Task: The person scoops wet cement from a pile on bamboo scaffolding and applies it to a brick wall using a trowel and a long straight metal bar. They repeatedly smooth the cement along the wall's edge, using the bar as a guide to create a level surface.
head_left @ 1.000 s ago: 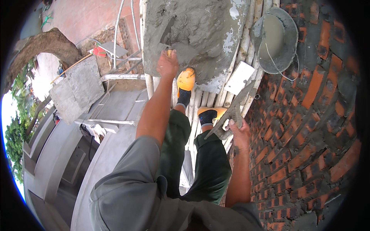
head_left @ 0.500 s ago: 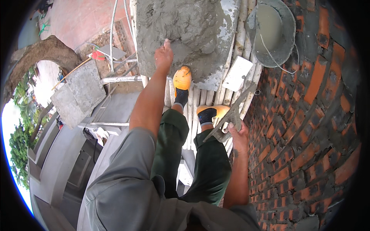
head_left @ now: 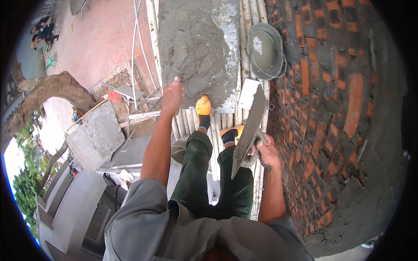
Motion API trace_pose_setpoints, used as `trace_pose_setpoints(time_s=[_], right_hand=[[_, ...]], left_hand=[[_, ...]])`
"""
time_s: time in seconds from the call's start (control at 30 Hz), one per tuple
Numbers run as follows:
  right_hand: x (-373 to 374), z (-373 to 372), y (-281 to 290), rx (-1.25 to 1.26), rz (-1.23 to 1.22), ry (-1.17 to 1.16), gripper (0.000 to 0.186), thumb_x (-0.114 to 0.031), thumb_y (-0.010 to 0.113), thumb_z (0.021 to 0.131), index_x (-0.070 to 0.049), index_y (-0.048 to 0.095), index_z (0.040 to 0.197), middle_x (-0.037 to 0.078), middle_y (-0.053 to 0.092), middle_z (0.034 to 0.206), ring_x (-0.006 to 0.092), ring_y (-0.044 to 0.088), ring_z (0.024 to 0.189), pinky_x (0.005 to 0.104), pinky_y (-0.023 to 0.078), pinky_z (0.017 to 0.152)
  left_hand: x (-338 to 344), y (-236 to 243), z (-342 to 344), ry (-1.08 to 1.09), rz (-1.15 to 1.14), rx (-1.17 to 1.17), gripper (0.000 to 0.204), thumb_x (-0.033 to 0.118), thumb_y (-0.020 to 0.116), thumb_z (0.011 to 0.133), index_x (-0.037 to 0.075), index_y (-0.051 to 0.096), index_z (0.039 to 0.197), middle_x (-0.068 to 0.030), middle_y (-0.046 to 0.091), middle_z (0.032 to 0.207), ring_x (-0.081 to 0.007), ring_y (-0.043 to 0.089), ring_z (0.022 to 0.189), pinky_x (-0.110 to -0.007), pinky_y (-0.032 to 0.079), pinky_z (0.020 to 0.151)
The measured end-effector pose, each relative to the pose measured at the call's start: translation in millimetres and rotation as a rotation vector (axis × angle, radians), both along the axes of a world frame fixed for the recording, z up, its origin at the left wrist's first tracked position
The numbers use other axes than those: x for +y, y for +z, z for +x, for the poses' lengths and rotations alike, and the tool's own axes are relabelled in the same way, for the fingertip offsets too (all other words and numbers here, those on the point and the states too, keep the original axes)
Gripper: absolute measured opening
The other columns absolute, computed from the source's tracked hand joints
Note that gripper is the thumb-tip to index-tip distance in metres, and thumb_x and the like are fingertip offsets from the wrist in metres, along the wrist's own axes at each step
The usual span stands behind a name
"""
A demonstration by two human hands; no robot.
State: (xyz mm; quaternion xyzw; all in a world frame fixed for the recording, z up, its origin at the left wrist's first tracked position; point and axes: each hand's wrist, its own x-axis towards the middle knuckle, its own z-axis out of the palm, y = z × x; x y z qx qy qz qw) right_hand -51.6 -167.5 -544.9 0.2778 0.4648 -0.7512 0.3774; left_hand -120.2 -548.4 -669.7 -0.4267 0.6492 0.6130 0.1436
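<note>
My right hand (head_left: 269, 153) is wrapped round the handle of a plastering trowel (head_left: 249, 132). Its long, mortar-smeared blade stands tilted over my right leg, between me and the wall. My left hand (head_left: 173, 96) hangs with fingers stretched forward at the near left edge of a board (head_left: 226, 35) heaped with wet grey mortar (head_left: 191, 48). Nothing shows in it; part of the fingers is hidden from above. Right of the board stands a bucket (head_left: 266, 54) with grey, watery contents. A white rectangular piece (head_left: 247, 92) lies near it, partly behind the trowel blade.
I stand in yellow-orange shoes (head_left: 203, 104) on a platform of pale poles (head_left: 186, 122). A brick wall (head_left: 313, 130), partly covered with mortar (head_left: 374, 209), runs along my right. Metal scaffold bars (head_left: 143, 115) and a tree trunk (head_left: 65, 89) are at the left, above lower ground.
My view has turned toward the wall. My right hand has turned the trowel up, so more of its blade shows. The left hand has shifted toward the board's left edge.
</note>
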Motion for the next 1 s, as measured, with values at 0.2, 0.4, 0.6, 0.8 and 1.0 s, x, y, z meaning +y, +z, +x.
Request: trace_pose_setpoints(time_s=[0.2,0.4,0.6,0.8,1.0], right_hand=[[-32.2,-7.6,61.1,-0.089,0.400,-0.266,0.060,-0.049,0.052,0.104,0.001,0.057,0.135,0.013,0.063,0.122,0.0209,0.060,0.111,0.0376,0.048,0.098],[-73.2,-36.5,114.7,-0.185,-0.019,-0.594,0.098,-0.084,0.044,0.090,0.000,0.058,0.141,0.019,0.062,0.137,0.0292,0.062,0.122,0.0452,0.049,0.102],[-99.8,-42.4,182.7,-0.070,-0.210,-0.759,0.093,-0.079,0.044,0.095,-0.001,0.056,0.142,0.016,0.064,0.136,0.0294,0.062,0.122,0.0465,0.050,0.103],[-67.8,-8.6,201.5,0.006,-0.502,-0.815,0.075,-0.066,0.053,0.099,-0.004,0.058,0.140,0.017,0.065,0.134,0.0292,0.063,0.122,0.0470,0.053,0.102],[-41.3,55.6,230.6,0.167,-0.552,-0.930,0.068,-0.060,0.056,0.099,-0.006,0.057,0.140,0.017,0.065,0.133,0.0306,0.064,0.120,0.0479,0.055,0.099]], left_hand=[[-5.7,172.0,0.5,-0.265,-0.217,0.040,0.042,0.039,0.045,0.107,0.007,0.056,0.081,-0.0004,0.051,0.064,-0.0099,0.047,0.053,-0.028,0.037,0.048],[33.6,349.4,15.1,-0.459,-0.168,0.258,0.035,0.032,0.044,0.107,0.003,0.058,0.093,-0.0030,0.055,0.072,-0.0107,0.050,0.059,-0.028,0.039,0.052],[115.5,474.3,42.2,-0.747,-0.013,0.300,0.009,0.010,0.061,0.100,0.003,0.055,0.099,-0.0004,0.056,0.075,-0.0064,0.050,0.062,-0.026,0.041,0.054],[153.6,547.3,61.2,-0.995,0.049,0.294,0.019,0.003,0.069,0.094,0.003,0.054,0.104,0.0016,0.055,0.082,-0.0052,0.052,0.071,-0.022,0.045,0.065],[166.7,569.9,31.8,-1.345,-0.166,0.624,0.018,0.004,0.070,0.086,0.003,0.053,0.092,-0.0025,0.054,0.078,-0.0098,0.049,0.073,-0.029,0.045,0.064]])
